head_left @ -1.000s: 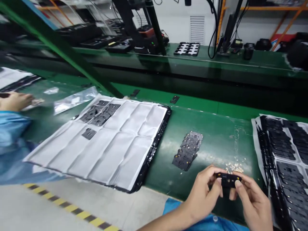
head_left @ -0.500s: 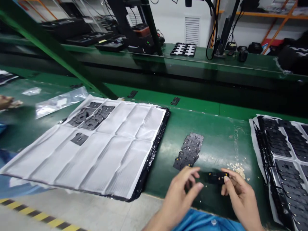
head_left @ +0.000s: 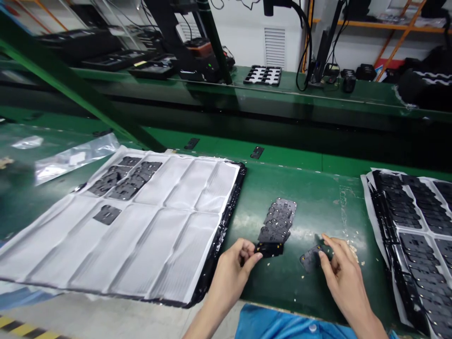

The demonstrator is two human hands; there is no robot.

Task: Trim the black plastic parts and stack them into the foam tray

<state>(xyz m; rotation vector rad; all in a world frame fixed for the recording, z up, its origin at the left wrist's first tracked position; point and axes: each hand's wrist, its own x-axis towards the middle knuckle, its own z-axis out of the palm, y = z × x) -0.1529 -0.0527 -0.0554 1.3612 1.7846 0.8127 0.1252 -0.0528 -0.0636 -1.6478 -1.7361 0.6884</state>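
My left hand pinches the left end of a thin black plate with small yellow marks. That plate is at the near end of an overlapping row of grey-black plates on the green table. To the right, my right hand has its thumb at the edge of another small dark plate, which lies slanted and slightly blurred; its index finger is raised a little above it. Left of my hands, a white-lined tray has several similar plates in its far compartments and a single plate nearer.
At the right stands another tray filled with rows of dark plates. Two loose plates lie along the far table edge. Pale crumbs are scattered near my right hand. A clear plastic bag and a green post are at left.
My left hand has moved left and closed on a black plate at the row's near end. A dark plate is still at my right hand, now slanted. The view has shifted slightly.
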